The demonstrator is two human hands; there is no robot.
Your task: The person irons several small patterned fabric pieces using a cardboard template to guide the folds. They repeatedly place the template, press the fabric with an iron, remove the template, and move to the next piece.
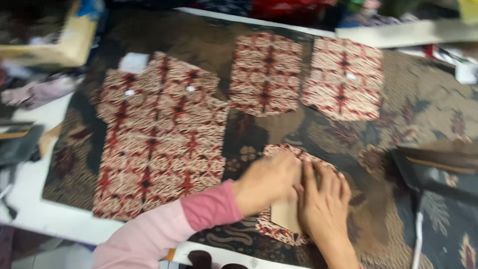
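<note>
I see my left grip (266, 182) and right grip (323, 201), both open-palmed, pressing a tan card template (286, 213) onto the red-and-cream patterned fabric piece (271, 230) at six o'clock on the table (30, 209).

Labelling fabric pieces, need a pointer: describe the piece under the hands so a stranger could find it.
Start at the dark patterned cloth spread over the table. Four red-and-cream patterned pieces lie on it; take the fabric piece nearest the bottom edge, right of the big shirt-shaped piece. It alone has a tan paper piece lying on it, with the left hand and right hand pressing down.
</note>
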